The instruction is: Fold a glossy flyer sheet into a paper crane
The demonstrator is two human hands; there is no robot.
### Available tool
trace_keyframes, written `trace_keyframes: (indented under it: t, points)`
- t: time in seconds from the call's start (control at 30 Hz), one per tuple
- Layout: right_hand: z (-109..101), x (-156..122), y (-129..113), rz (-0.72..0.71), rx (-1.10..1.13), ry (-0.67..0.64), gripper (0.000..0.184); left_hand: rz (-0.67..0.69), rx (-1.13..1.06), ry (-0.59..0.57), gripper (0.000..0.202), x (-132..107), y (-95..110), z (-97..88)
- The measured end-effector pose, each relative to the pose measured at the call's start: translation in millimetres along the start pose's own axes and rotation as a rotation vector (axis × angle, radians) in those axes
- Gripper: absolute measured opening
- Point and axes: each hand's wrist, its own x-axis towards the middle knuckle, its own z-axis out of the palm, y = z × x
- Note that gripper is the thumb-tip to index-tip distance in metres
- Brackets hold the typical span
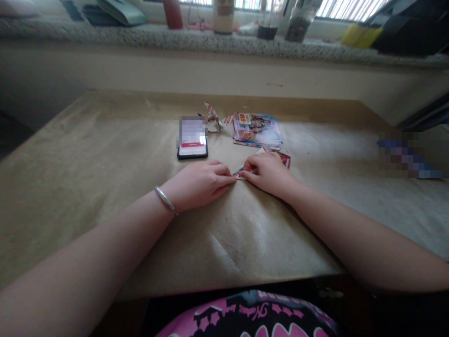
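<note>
My left hand (199,183), with a silver bangle at the wrist, rests on the brown paper-covered table (105,154) and pinches one end of a small folded piece of printed paper (240,172). My right hand (268,172) pinches the other end, fingers curled over it; a red-edged part of the paper (286,159) sticks out beyond my knuckles. Both hands meet at the middle of the table. Most of the folded paper is hidden under my fingers.
A phone (192,140) with a lit screen lies just beyond my left hand. A stack of colourful printed leaflets (257,131) and a folded paper scrap (213,117) lie behind my right hand. Jars and bottles (224,16) stand on the stone window ledge.
</note>
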Motion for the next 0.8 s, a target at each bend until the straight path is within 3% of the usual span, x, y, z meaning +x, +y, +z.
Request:
trace_keyframes:
  t: [0.8]
  points:
    - [0.9, 0.6, -0.3, 0.007, -0.005, 0.003, 0.019, 0.045, 0.109, -0.020, 0.029, 6.2, 1.9, -1.6]
